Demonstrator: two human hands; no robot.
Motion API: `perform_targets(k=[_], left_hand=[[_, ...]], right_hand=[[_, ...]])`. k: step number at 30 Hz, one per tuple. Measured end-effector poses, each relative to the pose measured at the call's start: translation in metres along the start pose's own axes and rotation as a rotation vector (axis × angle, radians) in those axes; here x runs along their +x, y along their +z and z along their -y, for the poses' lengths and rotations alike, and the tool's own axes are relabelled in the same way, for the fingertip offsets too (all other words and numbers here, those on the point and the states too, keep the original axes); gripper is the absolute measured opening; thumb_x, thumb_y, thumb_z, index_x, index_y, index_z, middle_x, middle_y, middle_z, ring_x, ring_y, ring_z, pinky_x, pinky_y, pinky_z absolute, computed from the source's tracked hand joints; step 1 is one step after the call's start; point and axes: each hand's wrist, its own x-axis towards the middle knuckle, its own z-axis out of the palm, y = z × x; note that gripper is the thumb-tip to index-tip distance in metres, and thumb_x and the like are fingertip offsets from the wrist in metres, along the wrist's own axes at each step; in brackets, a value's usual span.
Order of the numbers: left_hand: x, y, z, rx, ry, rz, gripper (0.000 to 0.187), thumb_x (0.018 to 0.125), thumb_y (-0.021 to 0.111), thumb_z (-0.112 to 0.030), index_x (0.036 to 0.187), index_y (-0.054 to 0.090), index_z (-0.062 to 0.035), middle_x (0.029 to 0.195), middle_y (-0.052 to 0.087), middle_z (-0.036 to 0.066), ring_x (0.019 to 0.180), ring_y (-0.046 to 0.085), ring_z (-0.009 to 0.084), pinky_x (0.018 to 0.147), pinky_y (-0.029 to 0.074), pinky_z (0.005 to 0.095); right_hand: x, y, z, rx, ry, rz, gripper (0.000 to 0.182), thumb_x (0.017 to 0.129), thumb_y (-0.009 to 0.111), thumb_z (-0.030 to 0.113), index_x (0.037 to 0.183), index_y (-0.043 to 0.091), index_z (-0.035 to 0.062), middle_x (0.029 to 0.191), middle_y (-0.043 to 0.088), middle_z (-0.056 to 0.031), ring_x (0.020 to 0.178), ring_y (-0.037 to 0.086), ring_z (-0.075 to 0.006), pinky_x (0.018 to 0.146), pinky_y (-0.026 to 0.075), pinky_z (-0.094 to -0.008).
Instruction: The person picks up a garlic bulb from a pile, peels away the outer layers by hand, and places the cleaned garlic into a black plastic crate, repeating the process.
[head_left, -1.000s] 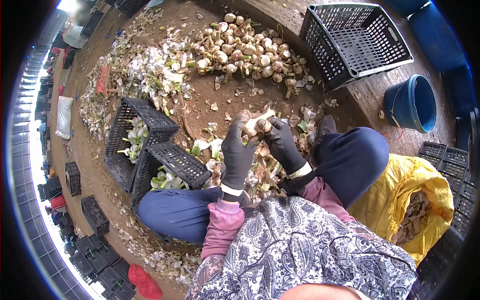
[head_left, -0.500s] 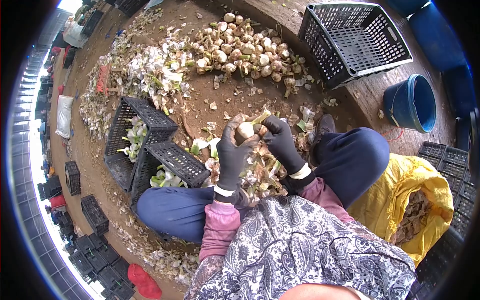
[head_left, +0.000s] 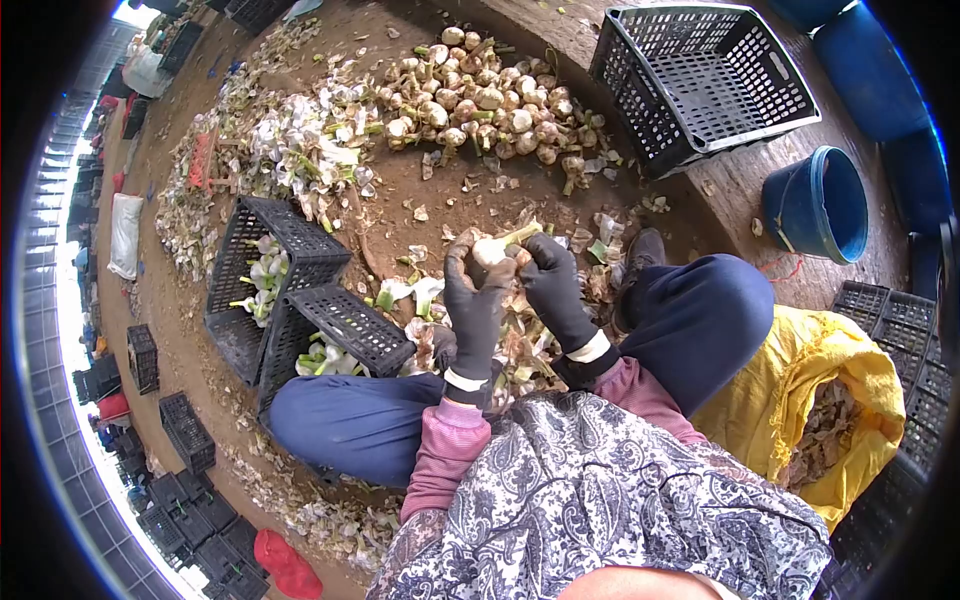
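Between my two gloved hands is a garlic bulb (head_left: 489, 251), pale and round, with its stem pointing up and to the right. My left hand (head_left: 474, 290) is closed around the bulb's left side, thumb and fingers curled on it. My right hand (head_left: 548, 277) has its fingers bent in a pinch at the bulb's right side, by the base of the stem. Dark gloves cover both hands except some fingertips. Loose garlic skins (head_left: 522, 345) lie on the ground below the hands.
Ahead is a heap of garlic bulbs (head_left: 490, 100), with a skin pile (head_left: 310, 140) to its left. Black crates (head_left: 350, 325) holding garlic lie tipped at my left knee. At right are a black crate (head_left: 690, 150), a blue bucket (head_left: 780, 215) and a yellow sack (head_left: 745, 370).
The garlic bulb has turned in my hands, so its stem shows longer and points right. My right hand has shifted slightly down and away from the stem's tip.
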Motion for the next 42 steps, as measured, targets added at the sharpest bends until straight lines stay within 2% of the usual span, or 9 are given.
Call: perform_targets(k=[4, 8, 13, 27, 29, 30, 33, 35, 42], left_hand=[[0.008, -0.021, 0.007, 0.192, 0.088, 0.121, 0.054, 0.097, 0.058, -0.045, 0.129, 0.053, -0.0009, 0.102, 0.060, 0.003, 0.091, 0.059, 0.0114, 0.080, 0.051, 0.0245], [0.014, -0.025, 0.001, -0.468, -0.479, 0.246, 0.048, 0.102, 0.045, -0.052, 0.112, 0.060, -0.0078, 0.092, 0.065, 0.003, 0.074, 0.062, 0.0136, 0.060, 0.050, 0.0271], [0.017, -0.016, 0.012, 0.239, -0.014, 0.025, 0.043, 0.105, 0.044, -0.043, 0.116, 0.062, -0.0052, 0.095, 0.066, 0.005, 0.082, 0.065, 0.0141, 0.071, 0.054, 0.0275], [0.011, -0.026, -0.002, -0.683, -0.507, 0.467, 0.060, 0.097, 0.046, -0.064, 0.086, 0.062, -0.0071, 0.055, 0.044, -0.002, 0.038, 0.030, 0.0054, 0.032, 0.025, 0.0217], [0.002, -0.033, -0.019, -0.779, -0.592, 0.477, 0.066, 0.095, 0.055, -0.061, 0.134, 0.055, -0.0079, 0.074, 0.059, 0.004, 0.055, 0.049, 0.0086, 0.043, 0.036, 0.0225], [0.001, -0.038, -0.015, -0.711, -0.528, 0.462, 0.064, 0.095, 0.054, -0.062, 0.129, 0.055, -0.0083, 0.075, 0.059, 0.004, 0.055, 0.049, 0.0095, 0.044, 0.037, 0.0232], [-0.002, -0.049, -0.011, -0.476, -0.396, 0.324, 0.062, 0.095, 0.048, -0.067, 0.118, 0.052, -0.0091, 0.078, 0.058, 0.006, 0.055, 0.049, 0.0106, 0.044, 0.041, 0.0243], [0.002, -0.058, -0.011, -0.231, -0.340, 0.225, 0.064, 0.098, 0.041, -0.065, 0.128, 0.047, -0.0089, 0.085, 0.060, 0.007, 0.057, 0.051, 0.0100, 0.046, 0.043, 0.0239], [0.012, -0.053, 0.007, 0.182, -0.029, 0.224, 0.057, 0.103, 0.049, -0.043, 0.144, 0.045, -0.0031, 0.124, 0.062, 0.011, 0.099, 0.064, 0.0171, 0.084, 0.052, 0.0281]], right_hand=[[0.001, -0.007, 0.036, -0.248, -0.248, 0.005, 0.026, 0.070, 0.076, 0.003, 0.092, 0.062, 0.0001, 0.092, 0.062, -0.0139, 0.083, 0.062, -0.0330, 0.072, 0.049, -0.0369], [0.002, -0.006, 0.015, -0.460, -0.307, 0.032, 0.031, 0.065, 0.076, 0.002, 0.093, 0.063, 0.0020, 0.096, 0.063, -0.0133, 0.087, 0.064, -0.0345, 0.073, 0.051, -0.0387], [0.000, -0.005, 0.039, -0.609, -0.497, 0.071, 0.032, 0.066, 0.073, 0.001, 0.097, 0.065, 0.0042, 0.097, 0.064, -0.0123, 0.086, 0.064, -0.0355, 0.074, 0.053, -0.0402], [0.001, -0.010, 0.010, 0.730, 0.374, -0.073, 0.022, 0.098, 0.059, 0.018, 0.093, 0.069, -0.0012, 0.084, 0.064, -0.0044, 0.077, 0.064, -0.0157, 0.074, 0.054, -0.0304], [0.011, -0.032, -0.033, 0.963, 0.217, -0.117, 0.022, 0.098, 0.059, 0.017, 0.099, 0.068, -0.0019, 0.088, 0.065, -0.0038, 0.078, 0.064, -0.0138, 0.075, 0.055, -0.0290], [0.010, -0.034, -0.024, 0.761, 0.332, -0.262, 0.029, 0.099, 0.054, 0.015, 0.122, 0.061, -0.0014, 0.105, 0.066, -0.0044, 0.090, 0.062, -0.0125, 0.080, 0.053, -0.0295], [0.012, -0.031, -0.017, 0.332, 0.321, 0.279, 0.042, 0.094, 0.056, 0.009, 0.136, 0.053, 0.0028, 0.119, 0.064, -0.0056, 0.099, 0.062, -0.0135, 0.085, 0.053, -0.0288], [0.002, -0.022, -0.017, -0.437, -0.090, 0.442, 0.060, 0.081, 0.075, 0.009, 0.138, 0.054, 0.0080, 0.138, 0.056, -0.0147, 0.125, 0.053, -0.0278, 0.104, 0.045, -0.0389], [0.006, -0.006, 0.017, 0.167, -0.040, 0.474, 0.057, 0.080, 0.082, 0.019, 0.131, 0.059, 0.0065, 0.132, 0.059, -0.0135, 0.125, 0.054, -0.0262, 0.107, 0.041, -0.0370]])
